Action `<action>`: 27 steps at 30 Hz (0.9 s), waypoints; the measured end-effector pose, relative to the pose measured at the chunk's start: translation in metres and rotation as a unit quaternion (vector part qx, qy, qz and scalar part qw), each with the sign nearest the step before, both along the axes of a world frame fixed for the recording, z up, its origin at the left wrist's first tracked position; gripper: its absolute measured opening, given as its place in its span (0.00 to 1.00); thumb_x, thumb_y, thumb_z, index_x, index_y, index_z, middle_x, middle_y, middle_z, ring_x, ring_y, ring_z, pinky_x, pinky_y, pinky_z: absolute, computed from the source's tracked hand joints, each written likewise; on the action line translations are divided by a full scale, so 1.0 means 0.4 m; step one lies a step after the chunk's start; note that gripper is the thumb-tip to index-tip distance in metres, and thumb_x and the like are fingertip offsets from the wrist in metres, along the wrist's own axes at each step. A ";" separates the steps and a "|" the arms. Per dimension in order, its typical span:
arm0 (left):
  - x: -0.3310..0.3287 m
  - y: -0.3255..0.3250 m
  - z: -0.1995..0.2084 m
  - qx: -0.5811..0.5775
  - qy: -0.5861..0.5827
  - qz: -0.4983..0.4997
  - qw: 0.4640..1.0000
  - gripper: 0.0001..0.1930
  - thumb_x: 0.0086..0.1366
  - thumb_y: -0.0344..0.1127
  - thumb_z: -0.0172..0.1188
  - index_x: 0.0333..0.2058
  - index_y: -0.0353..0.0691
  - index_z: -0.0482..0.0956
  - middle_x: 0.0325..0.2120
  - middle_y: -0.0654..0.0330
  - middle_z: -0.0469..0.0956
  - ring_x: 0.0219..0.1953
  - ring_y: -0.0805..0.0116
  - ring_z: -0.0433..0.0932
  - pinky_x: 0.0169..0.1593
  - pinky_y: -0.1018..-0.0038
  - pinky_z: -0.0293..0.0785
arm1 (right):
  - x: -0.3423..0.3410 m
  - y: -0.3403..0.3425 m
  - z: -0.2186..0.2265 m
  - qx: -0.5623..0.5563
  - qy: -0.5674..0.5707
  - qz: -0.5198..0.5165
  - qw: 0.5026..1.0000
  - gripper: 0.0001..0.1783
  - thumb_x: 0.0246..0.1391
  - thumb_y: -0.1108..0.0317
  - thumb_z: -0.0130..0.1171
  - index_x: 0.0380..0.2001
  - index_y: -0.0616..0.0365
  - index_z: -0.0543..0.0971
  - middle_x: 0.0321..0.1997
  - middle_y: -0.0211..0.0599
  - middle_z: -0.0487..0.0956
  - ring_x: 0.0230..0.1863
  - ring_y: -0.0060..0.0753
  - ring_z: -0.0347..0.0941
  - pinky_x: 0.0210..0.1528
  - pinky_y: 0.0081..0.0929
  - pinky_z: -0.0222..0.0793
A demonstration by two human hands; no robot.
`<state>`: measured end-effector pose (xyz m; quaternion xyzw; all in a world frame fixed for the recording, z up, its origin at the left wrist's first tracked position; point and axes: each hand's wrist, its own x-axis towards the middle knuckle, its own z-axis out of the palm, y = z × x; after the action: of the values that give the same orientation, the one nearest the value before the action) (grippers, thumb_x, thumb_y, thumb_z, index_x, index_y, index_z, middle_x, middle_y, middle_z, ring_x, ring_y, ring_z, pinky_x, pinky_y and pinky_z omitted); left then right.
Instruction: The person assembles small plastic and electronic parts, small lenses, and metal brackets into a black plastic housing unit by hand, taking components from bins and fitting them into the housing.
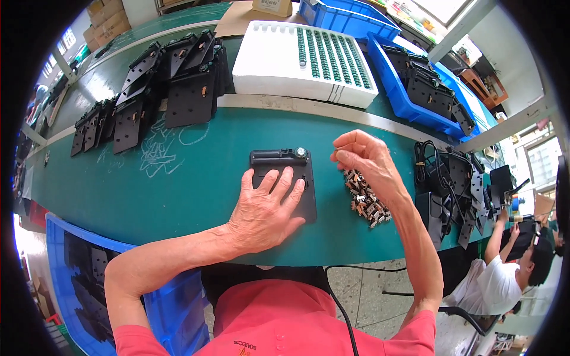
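Observation:
A black plastic panel (pixel 306 204) lies on the green table in front of me, with a raised bar along its far edge. At that bar's right end sits a round green-and-silver part (pixel 301 152). My left hand (pixel 264 207) rests flat on the panel, fingers spread, covering much of its middle and left side. To the right, a heap of small metal-and-brown parts (pixel 369 204) lies on the table. Over the heap's far edge is my right hand (pixel 363 155), thumb and fingertips pinched together. Whatever is between them is too small or hidden to make out.
Stacked black panels (pixel 193 98) stand at the far left. A white foam tray (pixel 279 65) holds rows of green parts. Blue bins (pixel 395 98) hold more panels at far right. Black cables and boxes (pixel 436 196) crowd the right edge. A co-worker (pixel 496 285) sits beyond.

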<state>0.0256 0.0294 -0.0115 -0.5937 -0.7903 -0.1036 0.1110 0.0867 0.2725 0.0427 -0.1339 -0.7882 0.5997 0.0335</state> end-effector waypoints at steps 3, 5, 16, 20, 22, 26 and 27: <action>0.000 0.000 0.000 0.001 -0.003 0.001 1.000 0.35 0.58 0.55 0.62 0.58 0.37 0.72 0.59 0.44 0.65 0.56 0.50 0.65 0.56 0.43 0.58 | 0.025 -0.026 -0.007 -0.147 -0.037 0.004 0.988 0.15 0.62 0.67 0.60 0.49 0.61 0.79 0.38 0.37 0.82 0.37 0.23 0.77 0.42 0.19 0.75; 0.000 0.002 0.001 0.002 -0.003 0.001 1.000 0.35 0.58 0.55 0.62 0.58 0.37 0.72 0.59 0.44 0.65 0.56 0.50 0.65 0.56 0.43 0.58 | 0.034 -0.041 -0.022 -0.175 -0.053 0.000 0.983 0.18 0.62 0.65 0.60 0.53 0.61 0.78 0.40 0.38 0.82 0.38 0.23 0.78 0.45 0.20 0.76; -0.002 0.003 -0.001 0.008 -0.001 0.002 1.000 0.36 0.57 0.55 0.63 0.58 0.37 0.72 0.58 0.44 0.66 0.56 0.50 0.65 0.56 0.43 0.59 | 0.036 -0.066 -0.061 -0.293 -0.059 -0.025 0.954 0.17 0.63 0.69 0.58 0.53 0.65 0.77 0.47 0.45 0.81 0.43 0.30 0.81 0.48 0.25 0.79; -0.001 0.002 -0.002 0.004 0.002 0.002 1.000 0.36 0.58 0.55 0.62 0.59 0.37 0.72 0.59 0.44 0.66 0.56 0.50 0.65 0.56 0.43 0.59 | 0.045 -0.056 -0.089 -0.332 -0.037 -0.025 0.942 0.16 0.61 0.71 0.59 0.52 0.65 0.77 0.46 0.43 0.81 0.45 0.33 0.81 0.49 0.26 0.78; 0.001 0.003 -0.002 0.003 0.004 0.003 1.000 0.35 0.58 0.55 0.62 0.59 0.37 0.72 0.59 0.44 0.66 0.57 0.50 0.65 0.57 0.43 0.59 | 0.052 -0.064 -0.082 -0.320 -0.032 -0.026 0.947 0.17 0.61 0.71 0.59 0.51 0.65 0.77 0.46 0.43 0.81 0.45 0.33 0.81 0.49 0.26 0.78; 0.002 0.002 -0.004 0.002 0.001 0.007 1.000 0.36 0.58 0.55 0.62 0.59 0.37 0.72 0.59 0.44 0.65 0.57 0.50 0.65 0.57 0.43 0.58 | 0.060 -0.069 -0.076 -0.248 -0.031 -0.031 0.968 0.17 0.60 0.73 0.60 0.51 0.66 0.77 0.46 0.42 0.82 0.44 0.33 0.81 0.49 0.27 0.78; 0.001 0.001 -0.005 0.002 -0.003 0.008 1.000 0.36 0.57 0.55 0.63 0.59 0.37 0.72 0.59 0.44 0.65 0.57 0.50 0.64 0.57 0.42 0.58 | 0.059 -0.073 -0.071 -0.249 -0.032 -0.029 0.967 0.17 0.60 0.73 0.60 0.51 0.66 0.77 0.46 0.42 0.82 0.44 0.33 0.81 0.49 0.27 0.78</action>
<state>0.0261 0.0298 -0.0134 -0.5866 -0.7952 -0.1064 0.1108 0.1103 0.2433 0.0141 -0.1799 -0.6102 0.7715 -0.0086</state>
